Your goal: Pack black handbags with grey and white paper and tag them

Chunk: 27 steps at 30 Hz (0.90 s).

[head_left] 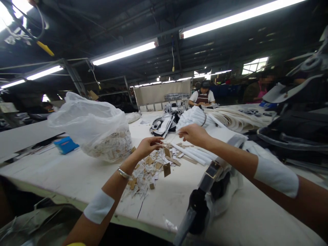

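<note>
My left hand (148, 147) is over the pile of tags with its fingers pinched together. A thin white string seems to run from its fingertips, and a small brown card tag (166, 169) hangs below them. Across from it, my right hand (195, 134) is closed with thumb and fingers together; whatever it pinches is too small to make out. Under the hands lies a loose heap of tags with white strings (146, 174). White rolled tubes (196, 155) and flat card strips (189, 159) lie beneath my right hand.
A clear plastic bag full of stringed tags (110, 143) stands at left, beside a blue box (66, 145). A plastic-wrapped black belt with a buckle (212, 171) lies near the front. Behind are bundled white rolls (193, 118), coiled pale strips (230, 119) and a seated co-worker (202, 95).
</note>
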{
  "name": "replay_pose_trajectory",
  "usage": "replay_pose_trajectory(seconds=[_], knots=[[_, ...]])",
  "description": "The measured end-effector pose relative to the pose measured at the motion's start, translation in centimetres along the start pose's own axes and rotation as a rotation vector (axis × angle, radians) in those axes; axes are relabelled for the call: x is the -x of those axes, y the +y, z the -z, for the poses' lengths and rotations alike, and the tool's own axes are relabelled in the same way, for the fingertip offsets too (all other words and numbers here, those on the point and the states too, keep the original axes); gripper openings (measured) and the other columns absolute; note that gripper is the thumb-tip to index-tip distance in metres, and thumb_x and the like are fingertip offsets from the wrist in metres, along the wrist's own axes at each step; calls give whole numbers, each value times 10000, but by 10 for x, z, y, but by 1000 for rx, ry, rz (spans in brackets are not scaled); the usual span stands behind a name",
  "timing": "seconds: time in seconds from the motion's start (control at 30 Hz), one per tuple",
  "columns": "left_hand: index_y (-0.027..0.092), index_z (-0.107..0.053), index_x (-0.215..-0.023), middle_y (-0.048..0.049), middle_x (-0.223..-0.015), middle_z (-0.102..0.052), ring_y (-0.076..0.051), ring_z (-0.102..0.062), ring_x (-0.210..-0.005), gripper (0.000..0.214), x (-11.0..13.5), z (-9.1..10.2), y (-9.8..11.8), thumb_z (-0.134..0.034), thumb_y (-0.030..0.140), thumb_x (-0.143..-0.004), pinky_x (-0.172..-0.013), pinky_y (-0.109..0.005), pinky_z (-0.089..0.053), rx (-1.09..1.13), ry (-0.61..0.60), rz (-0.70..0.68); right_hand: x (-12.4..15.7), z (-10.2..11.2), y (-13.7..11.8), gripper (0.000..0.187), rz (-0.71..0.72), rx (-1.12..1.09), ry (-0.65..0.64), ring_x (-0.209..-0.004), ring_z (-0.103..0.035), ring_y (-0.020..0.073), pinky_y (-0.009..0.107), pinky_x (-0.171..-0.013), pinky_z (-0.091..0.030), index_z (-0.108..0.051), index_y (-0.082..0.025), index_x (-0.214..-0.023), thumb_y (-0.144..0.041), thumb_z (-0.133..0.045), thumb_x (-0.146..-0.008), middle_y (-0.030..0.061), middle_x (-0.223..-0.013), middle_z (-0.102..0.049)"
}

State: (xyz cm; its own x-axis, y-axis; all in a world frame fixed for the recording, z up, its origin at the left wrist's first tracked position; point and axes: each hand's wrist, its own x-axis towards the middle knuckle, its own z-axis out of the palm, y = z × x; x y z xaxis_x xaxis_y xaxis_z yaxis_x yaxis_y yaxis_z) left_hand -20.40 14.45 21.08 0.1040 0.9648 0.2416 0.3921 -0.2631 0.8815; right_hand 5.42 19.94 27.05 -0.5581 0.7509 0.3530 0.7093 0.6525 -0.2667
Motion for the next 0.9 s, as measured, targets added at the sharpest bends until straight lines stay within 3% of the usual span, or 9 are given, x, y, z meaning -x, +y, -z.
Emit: replay_pose_trajectory(seconds=[0.3, 0.5, 0.73, 0.9], knots=[[153, -732, -1044, -82, -906, -758, -226, -714, -818, 493, 2, 9, -13, -840, 410, -638, -773, -386, -587, 44, 40, 45, 4, 7, 12, 273, -88, -13, 58, -801, -678, 167, 223, -632, -413, -755, -218, -854, -339, -522, -928, 26, -813, -763], [145, -713, -1073, -92, -960, -754, -221, -716, -875, 524, 6, -3, 9, -823, 483, -688, -875, -393, -564, 169, 34, 35, 0, -3, 18, 324, -37, -216, -79, -691, -687, 138, 204, -630, -449, -748, -169, -834, -357, -509, -946, 33, -748, -757], [156, -704, -1096, -73, -914, -734, -185, -698, -807, 537, 7, -23, 38, -795, 524, -716, -763, -329, -583, 240, 45, 5, -1, -13, 5, 307, -1, -241, -138, -676, -693, 142, 197, -587, -457, -755, -170, -792, -364, -559, -927, 26, -728, -759], [163, -680, -1149, -82, -988, -716, -162, -683, -813, 511, 10, -30, 40, -742, 505, -775, -735, -293, -572, 230, 77, 0, -5, -21, 3, 292, 16, -475, -132, -651, -708, 137, 188, -567, -488, -736, -151, -783, -335, -562, -929, 42, -771, -767]])
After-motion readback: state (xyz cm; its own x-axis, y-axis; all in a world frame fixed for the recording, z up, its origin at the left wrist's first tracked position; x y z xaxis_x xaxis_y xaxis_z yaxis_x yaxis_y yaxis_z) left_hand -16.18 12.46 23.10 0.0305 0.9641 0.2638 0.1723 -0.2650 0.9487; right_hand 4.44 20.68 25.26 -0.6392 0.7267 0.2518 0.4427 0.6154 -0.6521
